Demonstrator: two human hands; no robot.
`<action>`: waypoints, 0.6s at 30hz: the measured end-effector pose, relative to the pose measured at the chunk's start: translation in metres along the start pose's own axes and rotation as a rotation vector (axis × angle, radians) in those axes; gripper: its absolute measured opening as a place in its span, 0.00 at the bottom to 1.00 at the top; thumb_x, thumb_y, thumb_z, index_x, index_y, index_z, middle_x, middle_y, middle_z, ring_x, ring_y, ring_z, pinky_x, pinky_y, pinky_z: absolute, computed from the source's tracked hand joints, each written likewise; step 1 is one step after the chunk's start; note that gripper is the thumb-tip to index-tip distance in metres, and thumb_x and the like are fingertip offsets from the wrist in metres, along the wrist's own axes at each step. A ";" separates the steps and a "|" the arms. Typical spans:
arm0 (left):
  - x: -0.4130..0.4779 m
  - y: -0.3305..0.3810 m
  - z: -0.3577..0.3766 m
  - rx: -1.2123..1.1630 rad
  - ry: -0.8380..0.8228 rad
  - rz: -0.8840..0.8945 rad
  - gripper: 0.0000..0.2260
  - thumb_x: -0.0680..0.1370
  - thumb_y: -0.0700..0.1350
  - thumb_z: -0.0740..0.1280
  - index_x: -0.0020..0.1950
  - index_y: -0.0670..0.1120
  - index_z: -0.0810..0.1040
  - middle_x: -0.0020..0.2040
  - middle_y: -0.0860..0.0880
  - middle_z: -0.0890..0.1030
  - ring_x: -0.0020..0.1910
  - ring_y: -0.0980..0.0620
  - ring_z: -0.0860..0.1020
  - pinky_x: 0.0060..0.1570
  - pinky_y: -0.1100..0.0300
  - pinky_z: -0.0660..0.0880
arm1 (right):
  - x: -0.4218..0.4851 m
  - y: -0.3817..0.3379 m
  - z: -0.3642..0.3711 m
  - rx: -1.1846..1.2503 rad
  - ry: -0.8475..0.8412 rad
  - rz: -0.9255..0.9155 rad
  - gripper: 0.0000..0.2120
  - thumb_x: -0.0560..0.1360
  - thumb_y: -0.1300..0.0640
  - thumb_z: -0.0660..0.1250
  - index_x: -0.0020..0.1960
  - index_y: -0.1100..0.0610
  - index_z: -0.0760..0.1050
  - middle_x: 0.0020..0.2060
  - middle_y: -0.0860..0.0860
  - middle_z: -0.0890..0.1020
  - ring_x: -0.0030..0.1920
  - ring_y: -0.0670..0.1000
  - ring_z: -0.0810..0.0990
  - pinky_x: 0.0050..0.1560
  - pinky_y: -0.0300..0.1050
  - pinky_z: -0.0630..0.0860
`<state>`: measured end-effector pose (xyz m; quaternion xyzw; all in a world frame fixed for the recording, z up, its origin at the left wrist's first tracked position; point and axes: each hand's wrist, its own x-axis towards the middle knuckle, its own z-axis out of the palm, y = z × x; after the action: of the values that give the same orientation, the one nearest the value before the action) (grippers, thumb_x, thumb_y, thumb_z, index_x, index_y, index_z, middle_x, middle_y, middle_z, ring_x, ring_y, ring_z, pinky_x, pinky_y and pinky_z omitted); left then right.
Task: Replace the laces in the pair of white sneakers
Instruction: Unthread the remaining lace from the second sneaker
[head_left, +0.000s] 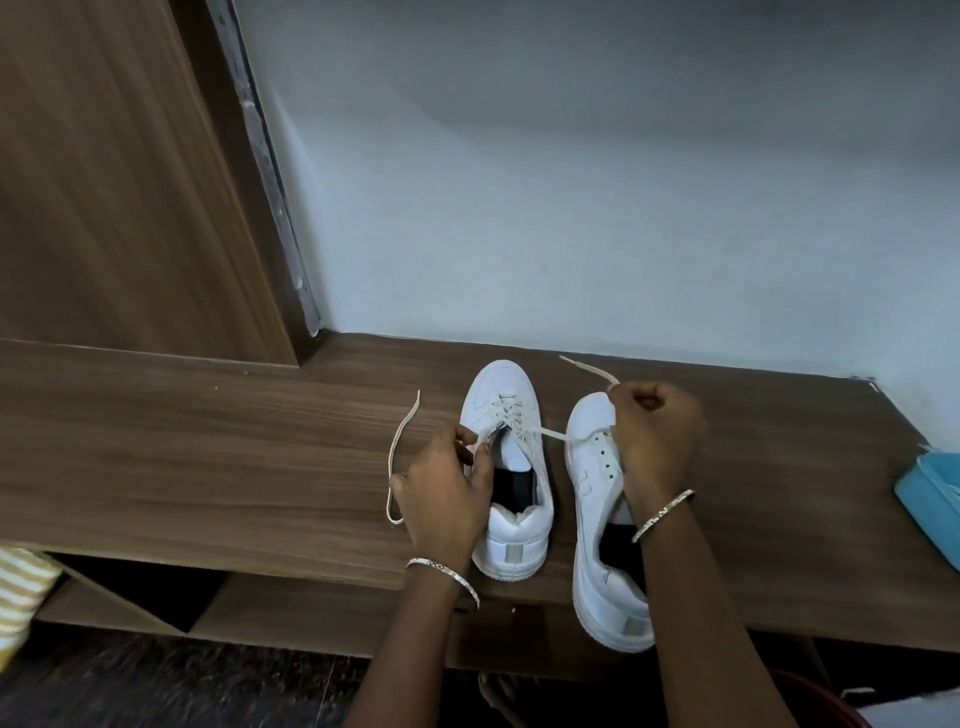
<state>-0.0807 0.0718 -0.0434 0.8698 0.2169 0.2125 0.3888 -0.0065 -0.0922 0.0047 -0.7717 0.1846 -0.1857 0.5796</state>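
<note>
The soft, flat cream lace (550, 432) runs through the half-laced white sneaker (511, 519) on the brown wooden table (208, 441). Beside its tongue the left hand (447, 488) pinches one end, and to its right the right hand (654, 426) grips the other. The lace is probably light and limp, so hold it near the tips.

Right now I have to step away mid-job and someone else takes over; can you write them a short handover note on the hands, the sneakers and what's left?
Left hand: pinches one end of the lace beside the left sneaker.
Right hand: grips the other end, pulled across the toe of the right sneaker.
Both sneakers stand side by side on the wooden bench, toes toward the wall.
Done: left sneaker laced through its front eyelets.
Left: its upper eyelets; the right sneaker's eyelets show empty, no lace in it.
</note>
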 end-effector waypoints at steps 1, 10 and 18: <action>0.002 0.001 0.001 -0.004 -0.008 0.015 0.06 0.76 0.54 0.68 0.50 0.55 0.75 0.38 0.58 0.80 0.40 0.54 0.80 0.56 0.46 0.71 | -0.001 0.000 0.000 -0.044 -0.018 -0.026 0.03 0.67 0.57 0.71 0.38 0.49 0.80 0.36 0.46 0.84 0.40 0.49 0.83 0.48 0.56 0.82; 0.029 0.013 0.015 0.064 -0.096 0.290 0.14 0.73 0.43 0.68 0.56 0.55 0.80 0.50 0.50 0.79 0.45 0.45 0.80 0.44 0.49 0.77 | -0.033 -0.016 0.016 -0.272 -0.385 -0.328 0.07 0.67 0.58 0.69 0.44 0.50 0.79 0.36 0.44 0.82 0.39 0.44 0.81 0.46 0.47 0.79; 0.041 0.005 0.024 0.087 -0.032 0.275 0.07 0.72 0.47 0.72 0.48 0.57 0.84 0.47 0.55 0.83 0.43 0.49 0.81 0.39 0.55 0.75 | -0.046 0.006 0.031 -0.499 -0.391 -0.320 0.07 0.67 0.53 0.72 0.41 0.52 0.74 0.34 0.46 0.80 0.41 0.51 0.80 0.44 0.49 0.78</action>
<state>-0.0335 0.0765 -0.0456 0.9107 0.0985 0.2400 0.3215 -0.0307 -0.0453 -0.0128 -0.9296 -0.0134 -0.0718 0.3612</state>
